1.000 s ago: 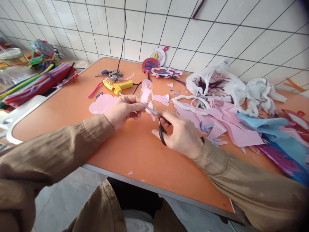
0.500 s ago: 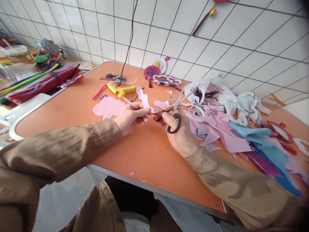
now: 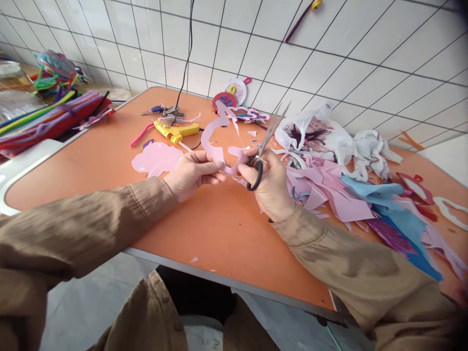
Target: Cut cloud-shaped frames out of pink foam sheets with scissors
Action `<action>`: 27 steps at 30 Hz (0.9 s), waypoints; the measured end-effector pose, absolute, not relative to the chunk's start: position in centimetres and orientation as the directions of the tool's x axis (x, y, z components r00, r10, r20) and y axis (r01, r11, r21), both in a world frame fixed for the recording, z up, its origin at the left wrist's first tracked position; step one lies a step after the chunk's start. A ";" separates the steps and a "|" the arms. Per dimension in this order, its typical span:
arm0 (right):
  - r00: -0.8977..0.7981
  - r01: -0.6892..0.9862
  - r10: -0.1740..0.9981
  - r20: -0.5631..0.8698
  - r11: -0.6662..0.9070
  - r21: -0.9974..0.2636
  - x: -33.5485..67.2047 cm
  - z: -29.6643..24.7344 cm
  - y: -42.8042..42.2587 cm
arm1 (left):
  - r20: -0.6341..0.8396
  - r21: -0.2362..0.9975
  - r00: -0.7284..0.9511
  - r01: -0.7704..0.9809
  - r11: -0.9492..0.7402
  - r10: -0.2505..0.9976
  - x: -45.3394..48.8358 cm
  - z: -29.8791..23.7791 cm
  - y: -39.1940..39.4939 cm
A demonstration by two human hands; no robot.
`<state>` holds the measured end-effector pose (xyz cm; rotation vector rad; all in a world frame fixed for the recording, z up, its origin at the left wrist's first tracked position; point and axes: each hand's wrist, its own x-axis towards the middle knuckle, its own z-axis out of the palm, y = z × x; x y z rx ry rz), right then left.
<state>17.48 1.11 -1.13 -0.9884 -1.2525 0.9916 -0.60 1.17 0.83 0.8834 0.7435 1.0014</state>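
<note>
White tiles with dark joints back the orange table [image 3: 204,224], where a yellow glue gun [image 3: 177,130] makes a handy marker. Just right of the glue gun, in front of the person, a pink paper strip [image 3: 206,139] is held up above the table; the left hand [image 3: 195,174] pinches it, thumb pressed against fingers with only the paper between. Further right of the glue gun, the right hand [image 3: 270,180] has its fingers curled round the handles of the scissors [image 3: 263,147]; its fingertips meet the strip's end, though whether they grip it I can't tell. Both blades stand apart, pointing away from the person and clear of the paper, so no cut is being made at this moment. As for progress, the strip already has a wavy, curved outline (it looks like the border of some larger shape), and a cloud-like pink piece [image 3: 156,158] lies flat on the near side of the glue gun, apparently cut out. Pink scraps [image 3: 329,185], well to the glue gun's right, suggest plenty of cutting is done. Whatever trimming is left on the strip is unclear, and no glue shows on it.
</note>
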 end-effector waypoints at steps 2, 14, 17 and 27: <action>0.049 -0.003 0.951 0.304 0.305 -0.952 17.8 -1.3 1.1 | -0.149 0.863 0.326 -0.418 0.284 0.934 -0.5 0.9 1.2; -0.312 0.376 0.881 0.355 0.458 -0.806 19.5 -0.2 -1.2 | -0.134 0.821 0.248 -0.514 0.248 0.959 -0.7 0.6 1.5; -0.361 0.463 0.865 0.349 0.491 -0.738 19.7 0.3 -1.2 | -0.101 0.855 0.252 -0.473 0.213 0.962 -0.9 0.7 1.6; -0.427 0.751 0.781 0.455 0.587 -0.303 20.2 0.1 -1.1 | -0.043 0.911 0.153 -0.400 0.101 0.987 -1.1 0.6 1.7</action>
